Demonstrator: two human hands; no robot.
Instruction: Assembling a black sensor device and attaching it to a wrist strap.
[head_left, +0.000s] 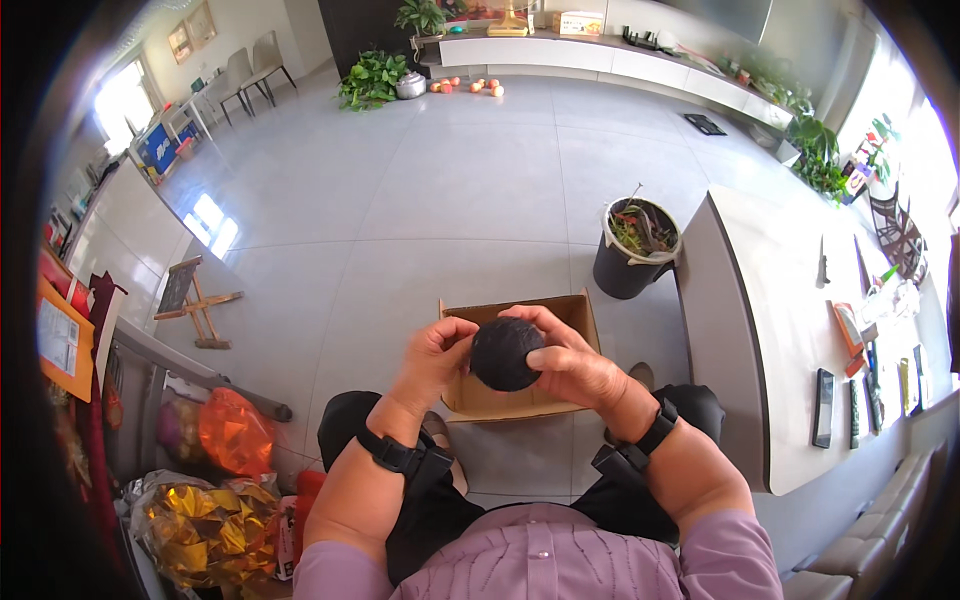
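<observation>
A round, matte black ball (506,354) is held up in front of me, above an open cardboard box (520,403) on the floor. My right hand (578,362) grips its right side, the thumb pressed on the near face and the fingers around the far edge. At the left edge of the ball, my left hand (441,352) is closed, thumb and fingertips pinched against it. What the ball is made of cannot be made out. The box's inside is partly hidden by my hands and the ball.
A dark bin (625,270) with plant scraps stands beside the white table (730,300), which carries knives and flat packages. To my left are a small folding stool (192,303), an orange bag (237,430) and a gold foil bag (205,530). Several fruits lie by the far cabinet.
</observation>
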